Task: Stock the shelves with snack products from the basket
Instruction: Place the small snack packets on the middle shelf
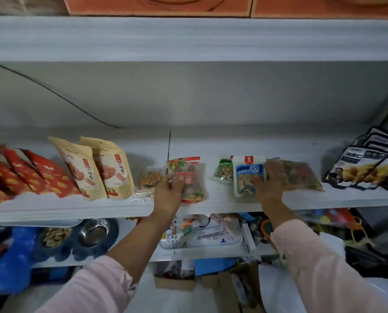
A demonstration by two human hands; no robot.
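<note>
- Pale pink left sleeve (93,285), lower left of the frame, softly creased, ending partway along the forearm.
- Matching right sleeve (319,263), lower right, reaching nearly to the wrist.
- Left hand (168,195) and right hand (268,186) bare.

A clear red-topped snack packet (189,177) was laid flat on the white shelf (217,199), near its front edge. To its right, a blue-and-white pouch (245,175) was set partly over a green packet (222,170), beside a clear mixed-snack bag (301,177).
</note>
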